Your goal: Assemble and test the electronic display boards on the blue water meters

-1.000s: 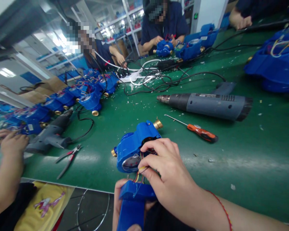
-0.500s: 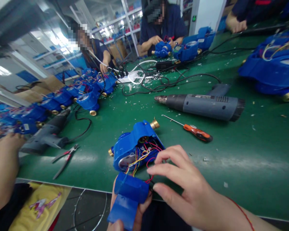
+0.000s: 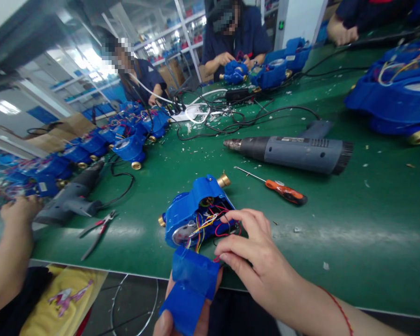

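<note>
A blue plastic water meter [image 3: 185, 212] with brass pipe ends lies on the green table. Its housing is uncovered, and red, yellow and white wires [image 3: 205, 226] spill out of it toward me. Below it, my left hand [image 3: 205, 313] grips a blue plastic cover [image 3: 192, 284], thumb on the near part and fingers behind. My right hand [image 3: 255, 252] is at the cover's upper right corner, with thumb and index finger closed on thin red wires [image 3: 217, 258]. Its other fingers curl over the meter's right edge.
A heat gun [image 3: 290, 151] and an orange screwdriver [image 3: 285, 191] lie to the right. Pliers [image 3: 98, 232] and another heat gun [image 3: 70, 198] lie left, near a co-worker's arm [image 3: 14, 233]. Cables run to a white power strip [image 3: 187, 113]; several blue meters [image 3: 129, 149] stand behind.
My right thumb and index finger have come together on the red wires by the cover. The cover has tilted slightly in my left hand, and the view has shifted a little.
</note>
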`<action>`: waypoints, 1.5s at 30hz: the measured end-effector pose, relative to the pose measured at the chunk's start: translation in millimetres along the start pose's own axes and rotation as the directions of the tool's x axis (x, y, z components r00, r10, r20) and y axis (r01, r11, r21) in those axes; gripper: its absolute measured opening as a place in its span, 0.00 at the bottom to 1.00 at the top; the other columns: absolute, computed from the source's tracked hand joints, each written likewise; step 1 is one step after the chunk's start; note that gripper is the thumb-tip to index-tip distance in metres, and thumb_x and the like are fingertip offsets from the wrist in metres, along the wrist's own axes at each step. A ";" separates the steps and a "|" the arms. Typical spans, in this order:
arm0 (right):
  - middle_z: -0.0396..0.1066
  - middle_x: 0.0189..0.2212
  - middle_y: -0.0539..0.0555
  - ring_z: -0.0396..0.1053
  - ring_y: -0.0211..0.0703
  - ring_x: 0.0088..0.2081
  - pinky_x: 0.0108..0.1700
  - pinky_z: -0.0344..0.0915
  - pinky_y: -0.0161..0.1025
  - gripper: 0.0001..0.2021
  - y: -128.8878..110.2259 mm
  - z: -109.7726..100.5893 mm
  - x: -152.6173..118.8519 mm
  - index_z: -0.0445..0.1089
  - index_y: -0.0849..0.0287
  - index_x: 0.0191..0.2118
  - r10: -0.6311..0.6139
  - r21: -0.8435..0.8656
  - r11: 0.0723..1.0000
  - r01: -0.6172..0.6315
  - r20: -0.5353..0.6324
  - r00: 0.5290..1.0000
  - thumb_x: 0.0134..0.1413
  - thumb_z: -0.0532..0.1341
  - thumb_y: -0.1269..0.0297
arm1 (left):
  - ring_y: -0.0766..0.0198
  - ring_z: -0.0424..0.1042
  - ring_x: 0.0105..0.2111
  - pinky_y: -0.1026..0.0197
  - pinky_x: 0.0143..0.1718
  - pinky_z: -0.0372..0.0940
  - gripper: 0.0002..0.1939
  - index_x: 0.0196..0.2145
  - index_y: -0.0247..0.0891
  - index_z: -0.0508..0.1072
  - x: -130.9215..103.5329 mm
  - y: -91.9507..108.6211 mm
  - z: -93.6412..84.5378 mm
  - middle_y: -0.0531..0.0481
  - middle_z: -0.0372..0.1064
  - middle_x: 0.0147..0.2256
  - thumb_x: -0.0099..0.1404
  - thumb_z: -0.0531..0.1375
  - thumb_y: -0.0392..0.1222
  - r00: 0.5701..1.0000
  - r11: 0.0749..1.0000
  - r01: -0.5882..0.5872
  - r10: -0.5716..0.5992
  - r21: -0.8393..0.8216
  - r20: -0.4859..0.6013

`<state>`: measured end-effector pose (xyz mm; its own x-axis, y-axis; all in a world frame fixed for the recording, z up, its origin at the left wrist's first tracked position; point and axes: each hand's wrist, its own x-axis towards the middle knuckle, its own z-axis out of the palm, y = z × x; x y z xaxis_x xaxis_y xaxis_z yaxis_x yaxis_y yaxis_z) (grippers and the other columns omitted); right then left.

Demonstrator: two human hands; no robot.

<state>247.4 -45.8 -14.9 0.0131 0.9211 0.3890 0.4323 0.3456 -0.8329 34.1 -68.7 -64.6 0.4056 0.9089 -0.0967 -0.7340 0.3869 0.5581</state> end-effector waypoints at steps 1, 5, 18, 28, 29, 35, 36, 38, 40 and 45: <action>0.60 0.51 0.55 0.52 0.53 0.55 0.53 0.52 0.57 0.09 0.3 0.5 1.2 0.71 0.53 0.35 0.014 0.024 1.000 -0.015 0.002 1.000 0.62 0.56 0.74 | 0.49 0.66 0.57 0.51 0.59 0.61 0.23 0.52 0.44 0.74 0.7 -1.0 -3.0 0.44 0.69 0.55 0.67 0.55 0.58 1.000 1.000 -0.019 0.018 -0.014 -0.009; 0.63 0.48 0.54 0.55 0.53 0.54 0.53 0.54 0.58 0.08 2.3 5.5 5.8 0.73 0.54 0.32 0.136 0.137 0.980 -0.145 0.076 0.988 0.59 0.60 0.73 | 0.51 0.62 0.60 0.49 0.61 0.57 0.32 0.56 0.36 0.70 6.4 -4.9 -8.9 0.41 0.66 0.58 0.67 0.51 0.63 0.996 0.994 -0.083 0.082 -0.077 -0.026; 0.61 0.47 0.54 0.52 0.47 0.56 0.58 0.52 0.51 0.07 -14.2 -3.3 5.3 0.70 0.57 0.36 0.080 0.196 0.973 -0.119 0.195 0.978 0.63 0.56 0.65 | 0.52 0.62 0.60 0.47 0.62 0.55 0.25 0.57 0.43 0.70 8.2 -0.1 -2.6 0.44 0.69 0.56 0.67 0.53 0.55 0.999 0.999 0.035 -0.035 -0.031 0.005; 0.61 0.40 0.53 0.60 0.41 0.44 0.50 0.56 0.42 0.14 2.6 0.1 18.0 0.59 0.60 0.26 0.103 0.609 0.708 -0.357 0.411 0.906 0.63 0.52 0.62 | 0.52 0.59 0.62 0.45 0.64 0.52 0.27 0.60 0.46 0.66 11.8 -8.7 10.1 0.45 0.65 0.59 0.69 0.49 0.58 0.996 0.996 -0.012 0.020 -0.091 0.092; 0.61 0.40 0.54 0.60 0.41 0.43 0.50 0.56 0.42 0.14 4.4 1.0 17.9 0.59 0.60 0.26 0.109 0.631 0.685 -0.365 0.406 0.907 0.63 0.52 0.61 | 0.53 0.59 0.62 0.47 0.63 0.53 0.28 0.60 0.45 0.65 12.0 -9.7 12.9 0.45 0.64 0.60 0.69 0.49 0.59 0.995 0.996 -0.009 0.018 -0.085 0.100; 0.63 0.42 0.55 0.61 0.41 0.47 0.54 0.57 0.42 0.13 6.4 2.0 13.7 0.63 0.59 0.30 0.134 0.653 0.667 -0.358 0.368 0.920 0.64 0.52 0.58 | 0.58 0.63 0.60 0.58 0.61 0.56 0.34 0.61 0.46 0.64 14.8 -11.2 27.8 0.46 0.65 0.59 0.65 0.50 0.67 0.990 1.000 -0.019 0.020 -0.007 0.137; 0.63 0.43 0.55 0.62 0.41 0.47 0.54 0.57 0.42 0.14 5.5 0.5 13.3 0.64 0.59 0.31 0.111 0.649 0.679 -0.343 0.371 0.922 0.65 0.52 0.57 | 0.59 0.63 0.60 0.60 0.61 0.56 0.34 0.60 0.47 0.64 15.3 -11.1 28.4 0.47 0.66 0.59 0.64 0.48 0.68 0.990 1.000 -0.020 0.021 -0.007 0.141; 0.64 0.43 0.55 0.62 0.41 0.48 0.54 0.58 0.42 0.17 3.0 -3.4 13.2 0.65 0.59 0.33 0.068 0.641 0.700 -0.314 0.378 0.923 0.65 0.52 0.51 | 0.60 0.62 0.60 0.61 0.61 0.56 0.36 0.60 0.47 0.65 15.4 -10.8 27.1 0.47 0.67 0.58 0.64 0.45 0.69 0.990 1.000 -0.009 0.010 -0.005 0.140; 0.64 0.44 0.55 0.63 0.41 0.48 0.53 0.59 0.41 0.20 0.7 -6.6 13.8 0.66 0.59 0.34 0.046 0.640 0.708 -0.299 0.380 0.924 0.63 0.54 0.44 | 0.60 0.62 0.61 0.60 0.61 0.55 0.38 0.61 0.46 0.63 14.4 -11.0 23.6 0.46 0.66 0.58 0.63 0.43 0.71 0.990 1.000 0.018 -0.017 -0.003 0.141; 0.63 0.41 0.52 0.62 0.38 0.44 0.50 0.59 0.38 0.23 1.1 -3.4 14.1 0.65 0.60 0.29 0.036 0.683 0.683 -0.261 0.325 0.945 0.59 0.56 0.41 | 0.59 0.59 0.62 0.58 0.62 0.54 0.39 0.63 0.46 0.60 7.7 -14.8 13.9 0.47 0.64 0.60 0.62 0.45 0.71 0.991 0.999 0.034 -0.031 -0.022 0.132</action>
<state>251.1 -33.0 -9.0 -0.2649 0.9412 0.2098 -0.3238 0.1181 -0.9387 55.7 -69.6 -62.1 0.4964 0.8681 -0.0038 -0.7316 0.4207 0.5364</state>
